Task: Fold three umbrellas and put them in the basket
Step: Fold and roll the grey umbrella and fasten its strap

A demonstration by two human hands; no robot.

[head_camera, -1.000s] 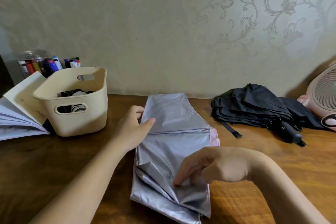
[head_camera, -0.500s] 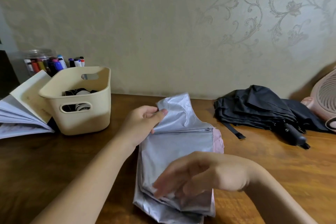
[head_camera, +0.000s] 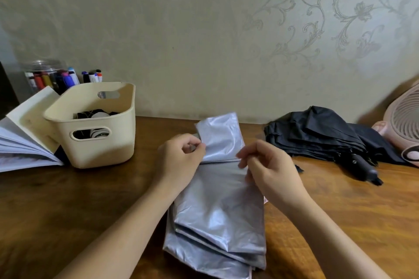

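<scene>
**While the silver umbrella is half pleated, the black one waits**

As the silver umbrella lies lengthwise on the table right in front of the person, both hands work at its far end. The left hand pinches the left edge of the raised top flap between thumb and curled fingers. The right hand has its fingers curled in, and its fingertips seem to nip the right edge at the cross seam. Nearer the person, the fabric lies in flat, overlapping pleats.

I judge the step in hand to be the folding of this umbrella: squaring up its panels before it is rolled. The next move calls for laying the lifted flap flat in line with the pleats below, then wrapping the canopy tight and fastening it. The slippery cloth will likely spring open if either edge is let go too soon.

The basket stands well apart to the left, at the back of the table. Something dark with white parts lies in it; whether that is a folded umbrella I cannot tell. A black umbrella lies loose and unwrapped to the right, near the wall, its handle pointing toward the table's front.

An open book leans just beside the basket, with a jar of markers behind them. A pink fan sits at the far right, touching or just beside the black umbrella's cloth. Nothing stands between the hands and the basket, though what already lies in it may leave little room.
</scene>
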